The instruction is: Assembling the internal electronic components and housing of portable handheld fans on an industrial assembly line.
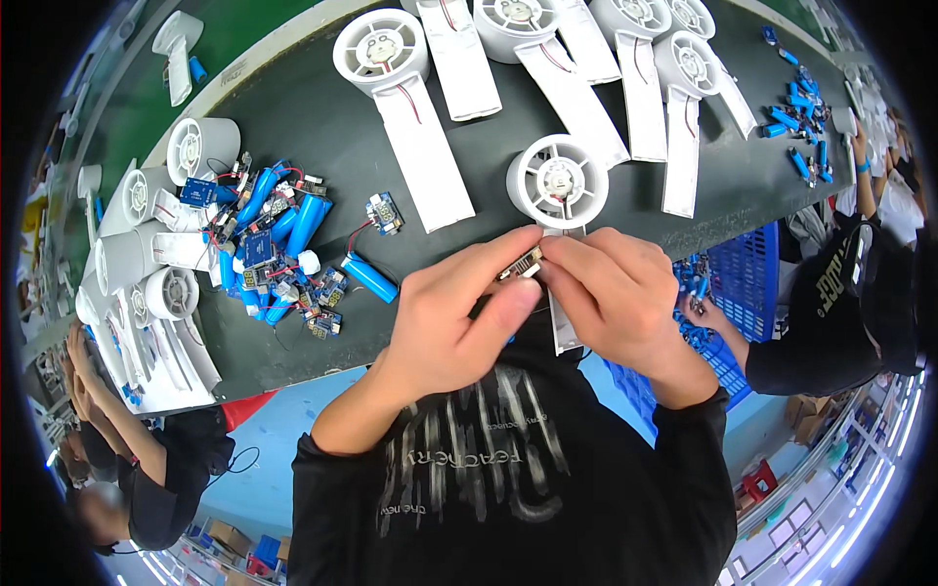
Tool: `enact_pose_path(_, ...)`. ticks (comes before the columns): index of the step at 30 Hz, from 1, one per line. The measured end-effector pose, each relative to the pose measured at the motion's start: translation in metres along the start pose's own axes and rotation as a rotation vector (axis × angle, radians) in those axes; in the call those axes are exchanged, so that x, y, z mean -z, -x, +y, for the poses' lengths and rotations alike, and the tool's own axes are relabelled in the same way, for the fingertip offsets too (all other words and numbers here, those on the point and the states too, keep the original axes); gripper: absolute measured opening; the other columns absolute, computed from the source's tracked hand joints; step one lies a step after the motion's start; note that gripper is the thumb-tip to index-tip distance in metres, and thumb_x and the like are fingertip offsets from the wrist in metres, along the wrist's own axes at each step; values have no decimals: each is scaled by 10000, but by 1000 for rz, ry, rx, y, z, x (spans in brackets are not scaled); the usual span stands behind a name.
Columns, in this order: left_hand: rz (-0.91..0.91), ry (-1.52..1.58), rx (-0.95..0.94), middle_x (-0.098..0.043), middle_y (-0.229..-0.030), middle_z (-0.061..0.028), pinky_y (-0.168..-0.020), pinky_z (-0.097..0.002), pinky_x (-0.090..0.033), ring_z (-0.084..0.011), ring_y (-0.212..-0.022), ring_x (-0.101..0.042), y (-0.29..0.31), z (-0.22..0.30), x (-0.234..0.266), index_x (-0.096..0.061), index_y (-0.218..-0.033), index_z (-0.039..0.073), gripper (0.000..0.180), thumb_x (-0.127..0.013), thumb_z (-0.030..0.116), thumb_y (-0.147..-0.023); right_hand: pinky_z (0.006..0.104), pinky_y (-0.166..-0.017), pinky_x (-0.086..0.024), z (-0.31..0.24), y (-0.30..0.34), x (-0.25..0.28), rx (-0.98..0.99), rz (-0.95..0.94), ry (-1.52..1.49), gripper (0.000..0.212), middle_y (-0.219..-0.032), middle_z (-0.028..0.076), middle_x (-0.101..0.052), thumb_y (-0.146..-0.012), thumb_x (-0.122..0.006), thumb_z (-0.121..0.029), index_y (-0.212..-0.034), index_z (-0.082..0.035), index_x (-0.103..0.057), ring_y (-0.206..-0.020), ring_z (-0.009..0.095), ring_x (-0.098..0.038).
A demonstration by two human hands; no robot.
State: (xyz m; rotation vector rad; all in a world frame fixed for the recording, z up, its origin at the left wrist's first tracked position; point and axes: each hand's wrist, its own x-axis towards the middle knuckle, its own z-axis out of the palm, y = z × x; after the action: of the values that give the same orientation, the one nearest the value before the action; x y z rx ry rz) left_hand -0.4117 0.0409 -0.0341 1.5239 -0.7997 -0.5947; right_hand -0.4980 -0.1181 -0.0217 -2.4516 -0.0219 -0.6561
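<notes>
While the left hand point(467, 308) pinches a small circuit board point(521, 264) nearly closed between thumb and fingers, the right hand point(616, 288) curls in just beside it; whether its fingertips grip the board or only the handle point(565, 330) of the white fan point(557, 183), I cannot tell. The board sits just on the near side of that fan's ring. Its small rim leaves little to hold, so a slack or sideways pinch could let it slip. The handle seems to reach past the near edge of the desk point(293, 107), so pressing down might tip the fan. Left of the fan, a blue battery point(369, 278) wired to a loose board point(384, 213) lies near the left wrist, where a wide swing could snag it. Open room lies left of the fan's ring; beyond it, other fans point(422, 156) crowd the way.
</notes>
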Motion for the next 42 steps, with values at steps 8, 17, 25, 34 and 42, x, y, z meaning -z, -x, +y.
enact_pose_path(8, -61, -181, -88, -647, -888, -150, -651, -297, -506, -223, -717, -639, -15, 9, 9, -588, -1120, -29, 341, -674, 69, -805, 299, -507, -453, 5, -3, 7, 0, -32, -57, 215, -749, 81, -639, -685, -716, -20, -892, -26, -663, -596, 217, -609)
enact_pose_path(17, -83, -74, 45, -616, -785, -78, -602, -273, -492, -150, -645, -593, -19, 4, 9, -594, -997, 7, 408, -804, 166, -684, 312, -492, -442, 18, -17, 21, 56, -227, -170, 224, -685, 76, -592, -678, -714, -44, -894, -18, -659, -560, 238, -583)
enact_pose_path(25, -64, -158, -119, -588, -789, -66, -573, -266, -463, -157, -616, -543, -21, -3, 9, -617, -993, 21, 395, -801, 151, -669, 319, -505, -439, 24, -20, 22, 102, -288, -163, 181, -714, 74, -609, -687, -700, -64, -856, -25, -647, -585, 246, -595)
enact_pose_path(34, -81, -162, -103, -583, -826, -76, -567, -274, -459, -164, -610, -536, -24, -2, 5, -601, -991, 24, 399, -794, 122, -656, 337, -507, -435, 36, -20, 18, 146, -303, -225, 145, -704, 89, -599, -703, -691, -69, -830, -20, -642, -589, 259, -590)
enact_pose_path(42, -90, -178, -277, -611, -863, -124, -587, -279, -461, -189, -664, -565, -21, -11, 1, -588, -971, 6, 412, -817, 198, -687, 336, -468, -406, 41, -24, 18, 93, -306, -374, 98, -645, 82, -566, -723, -676, -85, -785, -18, -638, -543, 250, -556)
